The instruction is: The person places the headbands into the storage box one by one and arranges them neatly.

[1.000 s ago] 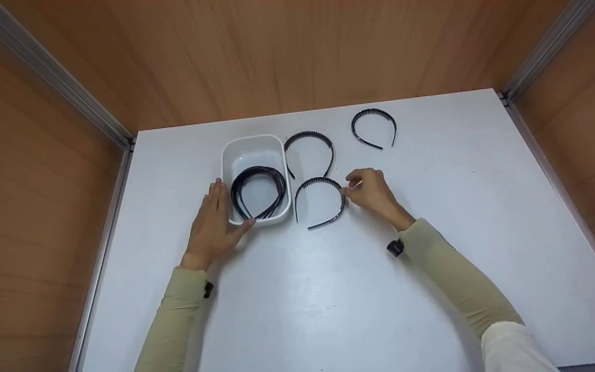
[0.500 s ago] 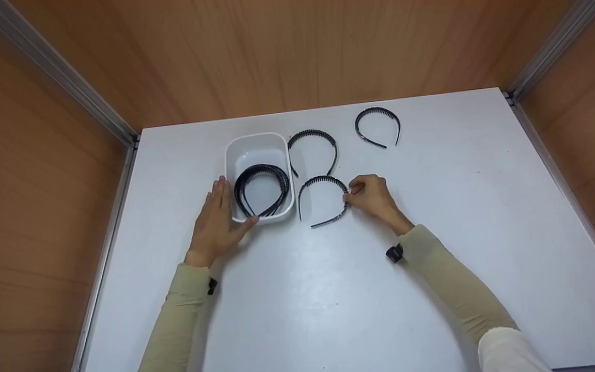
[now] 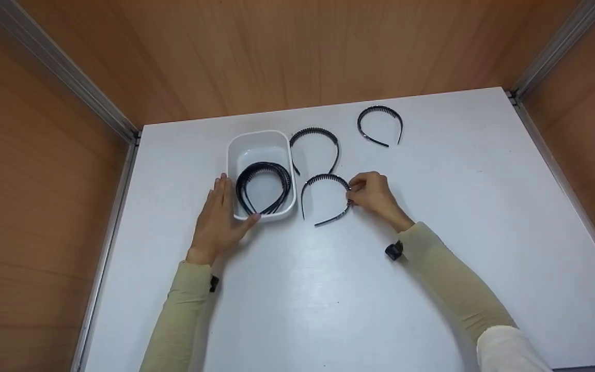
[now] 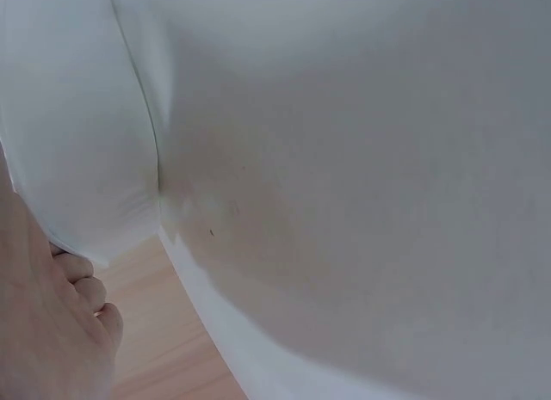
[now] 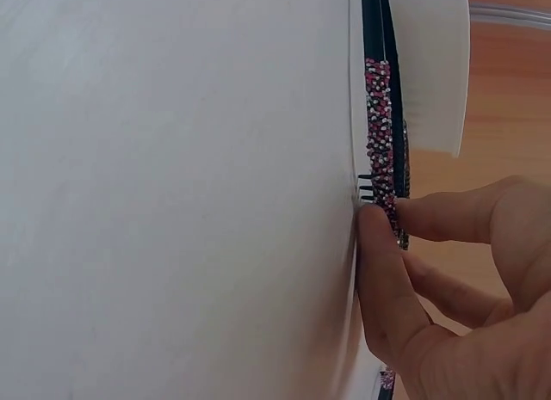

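A white plastic bin (image 3: 259,155) holds several dark toothed headbands (image 3: 241,195) nested together in its near part. My left hand (image 3: 217,222) rests with straight fingers along the bin's left side, its thumb at the near rim; the left wrist view shows that hand (image 4: 56,314) beside the bin's wall (image 4: 77,116). Right of the bin, a black headband (image 3: 325,177) lies on the table, and my right hand (image 3: 375,194) pinches its right side. Up close, red and pale beads cover this headband (image 5: 378,107), held between thumb and fingers.
Another black headband (image 3: 315,130) lies behind the pinched one, beside the bin. A third headband (image 3: 379,108) lies farther back to the right. The white table (image 3: 297,305) is bordered by wooden panels (image 3: 297,57) at the back and sides.
My right fingers have come down and closed on the headband's right side. The left hand keeps its place on the bin. The whole head view has shifted slightly.
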`<move>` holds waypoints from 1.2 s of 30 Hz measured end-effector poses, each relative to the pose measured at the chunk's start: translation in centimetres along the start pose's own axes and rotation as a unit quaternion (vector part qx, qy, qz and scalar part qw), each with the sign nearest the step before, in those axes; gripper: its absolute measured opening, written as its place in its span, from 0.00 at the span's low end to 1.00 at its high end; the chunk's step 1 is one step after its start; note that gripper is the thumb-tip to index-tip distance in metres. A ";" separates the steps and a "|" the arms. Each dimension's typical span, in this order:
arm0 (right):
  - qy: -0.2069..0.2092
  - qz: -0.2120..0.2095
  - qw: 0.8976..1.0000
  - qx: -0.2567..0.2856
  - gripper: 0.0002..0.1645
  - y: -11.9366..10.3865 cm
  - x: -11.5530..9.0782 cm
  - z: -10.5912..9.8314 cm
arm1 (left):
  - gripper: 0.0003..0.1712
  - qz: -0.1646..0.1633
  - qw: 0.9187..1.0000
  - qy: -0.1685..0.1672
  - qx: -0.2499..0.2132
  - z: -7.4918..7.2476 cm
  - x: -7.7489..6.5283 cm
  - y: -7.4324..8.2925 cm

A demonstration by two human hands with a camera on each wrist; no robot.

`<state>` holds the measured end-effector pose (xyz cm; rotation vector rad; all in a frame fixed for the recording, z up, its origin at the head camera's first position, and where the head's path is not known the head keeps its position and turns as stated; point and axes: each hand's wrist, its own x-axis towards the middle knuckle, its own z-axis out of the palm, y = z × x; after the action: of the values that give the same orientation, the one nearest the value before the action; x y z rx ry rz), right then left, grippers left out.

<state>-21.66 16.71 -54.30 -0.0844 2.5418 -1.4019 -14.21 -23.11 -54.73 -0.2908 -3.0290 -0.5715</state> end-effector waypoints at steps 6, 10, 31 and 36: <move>-0.007 0.007 1.000 0.007 0.13 0.0 0.2 -0.1 | 0.69 0.003 1.000 0.005 -0.004 0.0 0.0 0.0; -0.015 0.013 1.000 0.016 0.14 0.0 0.1 -0.3 | 0.70 0.005 1.000 0.008 -0.002 0.2 -0.1 0.0; 0.004 0.008 1.000 0.010 0.14 -0.3 0.8 -1.1 | 0.68 0.008 1.000 0.005 0.007 0.2 -0.1 0.1; 0.002 0.004 1.000 0.005 0.13 -0.9 0.8 -1.5 | 0.68 0.010 1.000 0.005 0.013 0.1 0.0 0.1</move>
<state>-22.83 17.30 -52.90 -0.0683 2.5362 -1.4120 -14.16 -23.02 -54.82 -0.3149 -3.0175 -0.5288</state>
